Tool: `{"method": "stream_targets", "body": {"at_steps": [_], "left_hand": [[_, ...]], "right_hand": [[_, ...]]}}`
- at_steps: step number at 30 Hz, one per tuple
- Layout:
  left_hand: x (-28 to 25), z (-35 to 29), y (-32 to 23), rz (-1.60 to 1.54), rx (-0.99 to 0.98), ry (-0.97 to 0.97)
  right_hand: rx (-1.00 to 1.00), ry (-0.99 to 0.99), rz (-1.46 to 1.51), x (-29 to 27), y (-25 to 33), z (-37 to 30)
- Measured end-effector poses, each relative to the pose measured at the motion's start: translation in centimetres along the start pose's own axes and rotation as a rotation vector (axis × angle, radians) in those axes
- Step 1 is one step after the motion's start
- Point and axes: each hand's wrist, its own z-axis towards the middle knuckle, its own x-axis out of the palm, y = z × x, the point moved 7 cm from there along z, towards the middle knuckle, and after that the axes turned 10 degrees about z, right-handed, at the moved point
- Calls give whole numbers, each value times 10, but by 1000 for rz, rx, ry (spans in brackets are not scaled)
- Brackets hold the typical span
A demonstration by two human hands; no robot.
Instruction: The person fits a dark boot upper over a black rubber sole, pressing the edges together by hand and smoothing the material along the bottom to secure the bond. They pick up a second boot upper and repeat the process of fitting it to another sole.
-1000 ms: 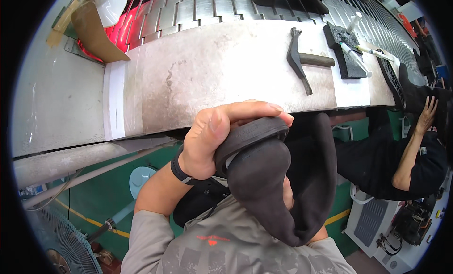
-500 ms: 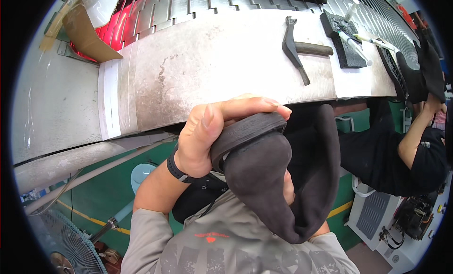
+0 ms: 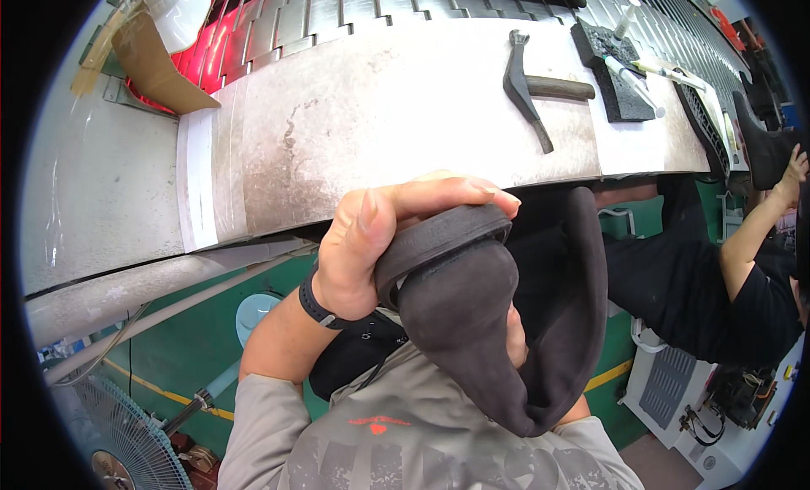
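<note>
left hand (image 3: 363,245) grips dark boot (image 3: 460,304) by sole (image 3: 439,239) | hammer (image 3: 557,88) on bench (image 3: 337,136)

One hammer (image 3: 528,87) here!
Right of it, one black block (image 3: 622,105), three slim tubes (image 3: 633,83); below it, two hands (image 3: 350,254), one boot (image 3: 460,300).

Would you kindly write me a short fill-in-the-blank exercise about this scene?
1. The hand with a black band around its wrist is the wearer's ____ one.
2. It grips the boot at its thick, dark ____.
3. The black block lies to the ____ of the hammer.
4. The floor is mainly ____.

Missing words: left; sole; right; green.
</note>
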Motion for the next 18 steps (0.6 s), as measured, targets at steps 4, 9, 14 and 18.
{"method": "stream_targets", "body": {"at_steps": [4, 9, 14, 18], "left_hand": [[1, 0, -1, 10, 5, 16], [0, 0, 0, -74, -76, -15], [1, 0, -1, 7, 8, 24], [-1, -1, 2, -69, -77, -8]], "right_hand": [[3, 6, 3, 1, 0, 0], [4, 8, 6, 1, -1, -1], [0, 7, 5, 0, -1, 0], [-5, 9, 6, 0, 1, -1]]}}
